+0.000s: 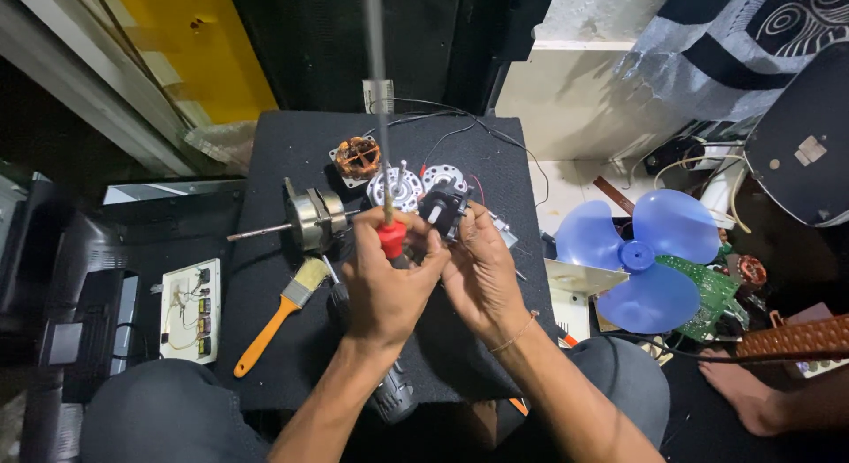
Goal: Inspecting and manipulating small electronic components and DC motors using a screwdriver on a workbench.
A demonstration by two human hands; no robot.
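The left hand [385,290] is closed around a red-handled screwdriver [390,236]. The right hand [482,273] grips a small black motor part [445,206], held above the middle of the worktop [292,339], a black mat. Near the far edge lie a copper-wound stator [357,157] and metal housings [395,189]. Toward the left edge sit a shafted motor [314,218] and an orange-handled brush [281,314]. Beyond the right edge a blue fan blade [641,260] rests on the cluttered floor.

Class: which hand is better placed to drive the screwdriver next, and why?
Probably the left hand: it already grips the red-handled screwdriver. The right hand holds the small black part.
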